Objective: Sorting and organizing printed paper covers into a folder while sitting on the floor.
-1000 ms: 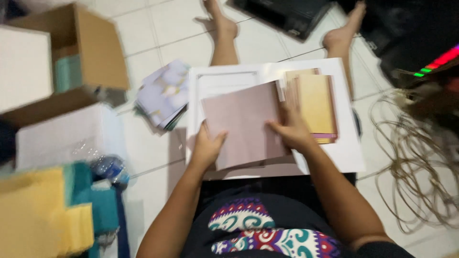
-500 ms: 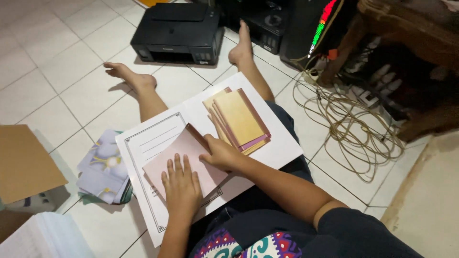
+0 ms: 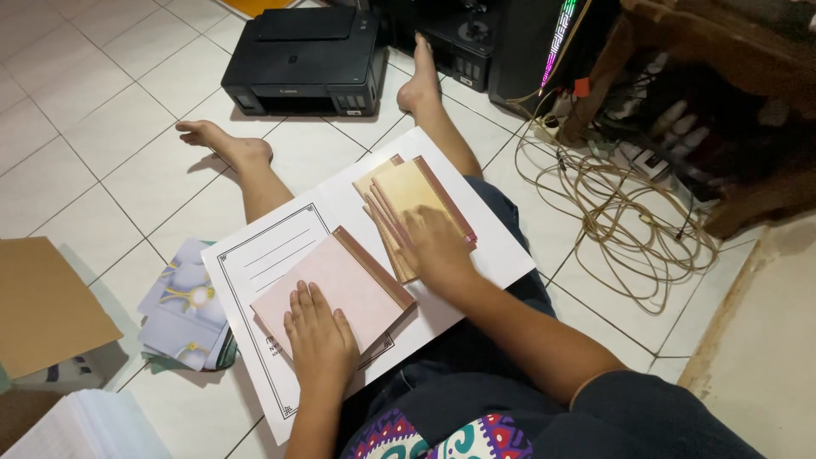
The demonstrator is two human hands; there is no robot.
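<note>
I am seeing the pink booklet (image 3: 327, 287) lying on the white sheet (image 3: 476, 229) across the lap, long axis slanting away rightward. My left hand (image 3: 319, 336) is pressing its near corner, fingers together and flat; my right hand (image 3: 438, 246), fingers flat, is resting on the tan booklet stack (image 3: 408, 191) just beside.

I see a pale pink rectangular booklet with a brown spine strip (image 3: 333, 287) lying flat on the large white sheet with a black line border (image 3: 280, 242). The booklet is closed, rotated at an angle to the sheet's border, its spine along its upper right edge. It covers the lower middle of the sheet. I also see a fanned stack of tan rectangular booklets with reddish-brown spine strips (image 3: 408, 200) lying flat on the same sheet, up and to the right of the pink booklet and apart from it. The stack's top cover is yellowish-tan; lower covers protrude at its left edge.
</note>
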